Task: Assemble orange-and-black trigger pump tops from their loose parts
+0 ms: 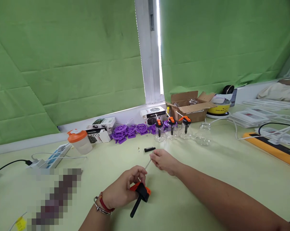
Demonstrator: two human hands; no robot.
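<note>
My left hand (124,186) is closed on a black and orange part (142,192), whose black stem points down toward me. A thin pale rod (148,164) runs up from beside that part to my right hand (162,160), whose fingers pinch its far end. Just beyond my right hand lies a small black toothed piece (149,149). Farther back stand several clear containers (159,138) with similar black and orange tops, each with a thin rod sticking up.
Purple plastic parts (141,129), small boxes (101,134) and an open cardboard box (194,109) line the back. An orange-lidded cup (81,142) and a power strip (58,155) are left; an orange and black bar (272,149) and stacked white sheets (249,118) are right.
</note>
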